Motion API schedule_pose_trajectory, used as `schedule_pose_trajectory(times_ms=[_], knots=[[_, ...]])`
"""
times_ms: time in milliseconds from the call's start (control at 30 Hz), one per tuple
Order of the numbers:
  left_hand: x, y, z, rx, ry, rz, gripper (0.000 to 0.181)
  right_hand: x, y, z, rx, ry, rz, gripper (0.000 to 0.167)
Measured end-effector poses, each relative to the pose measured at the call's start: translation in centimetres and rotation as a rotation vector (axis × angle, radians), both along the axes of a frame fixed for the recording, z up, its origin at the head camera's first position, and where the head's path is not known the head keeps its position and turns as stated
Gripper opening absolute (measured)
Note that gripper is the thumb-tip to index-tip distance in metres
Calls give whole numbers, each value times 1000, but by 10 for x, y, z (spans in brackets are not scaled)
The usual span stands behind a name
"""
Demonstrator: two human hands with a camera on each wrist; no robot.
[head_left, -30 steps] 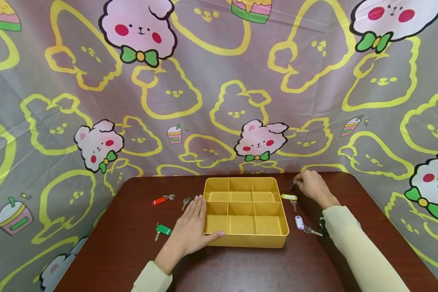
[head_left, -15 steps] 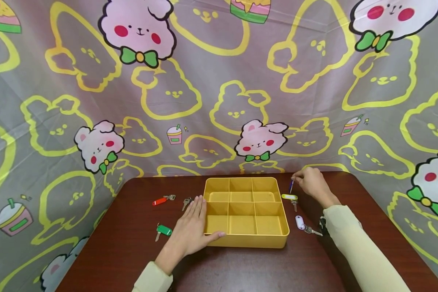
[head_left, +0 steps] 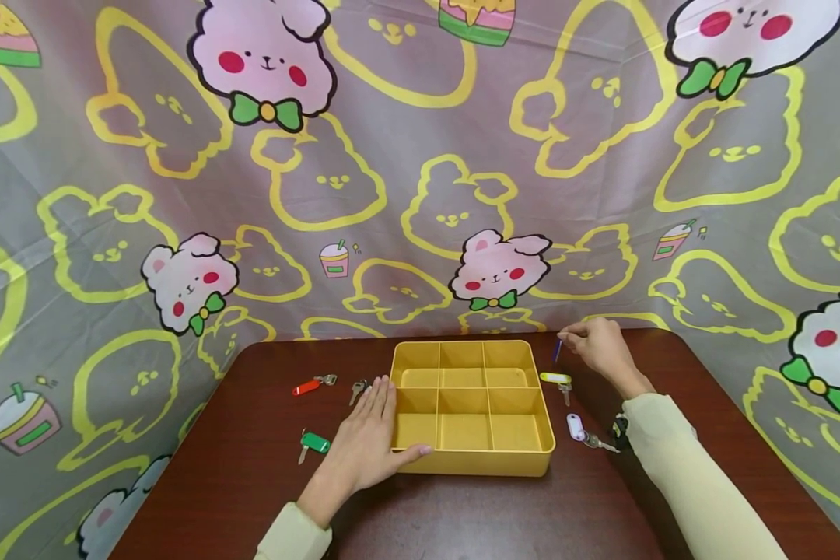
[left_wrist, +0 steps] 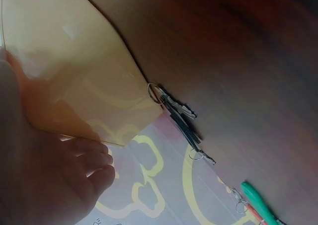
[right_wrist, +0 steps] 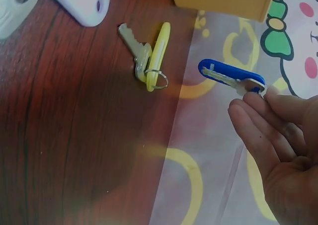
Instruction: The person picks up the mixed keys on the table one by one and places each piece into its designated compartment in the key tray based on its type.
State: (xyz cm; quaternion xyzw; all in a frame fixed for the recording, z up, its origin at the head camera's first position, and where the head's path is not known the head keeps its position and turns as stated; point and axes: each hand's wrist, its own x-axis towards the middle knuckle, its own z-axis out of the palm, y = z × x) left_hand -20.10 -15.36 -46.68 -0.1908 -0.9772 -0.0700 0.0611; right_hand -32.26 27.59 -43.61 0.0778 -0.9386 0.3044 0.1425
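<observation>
Clearly, the blue tag (right_wrist: 231, 71) is long and narrow with a rounded end, and a silver key (right_wrist: 223, 78) with small teeth lies along its face. In the head view the tag hangs steeply downward, near the far edge of the table (head_left: 462, 513), just to the right of the far right corner of the yellow tray (head_left: 472, 463).

The right hand (head_left: 602, 350) is raised there, with its back turned upward. Its thumb and fingertips are pinched together on the upper end of tag and key; the other fingers are half bent.

The left hand (head_left: 367, 439) grips nothing: its fingers are straight, resting along the tray's left edge, and the thumb, spread away, reaches over the near left corner.

Just beside the tray's right edge lies a yellow tag (head_left: 555, 378), and nearer to the person a white tag (head_left: 575, 426). Toward the table's left edge lie a red tag (head_left: 307, 386) and a green tag (head_left: 315, 442).
</observation>
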Motion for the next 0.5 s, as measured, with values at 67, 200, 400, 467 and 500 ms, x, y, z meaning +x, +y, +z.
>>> schedule_pose_trajectory(times_ms=[67,200,400,467,500], knots=[[0,0,0,2,4,-1,118,0,0,1,-16,-3,-4,19],[0,0,-1,-5,6,-1,118,2,0,3,-65,-28,-9,20],[1,0,0,-12,9,-2,119,3,-2,8,-145,-66,5,23],[1,0,0,-11,8,-2,119,3,-3,10,-170,-71,13,23],[1,0,0,-11,8,-2,119,4,-3,11,-185,-75,20,24]])
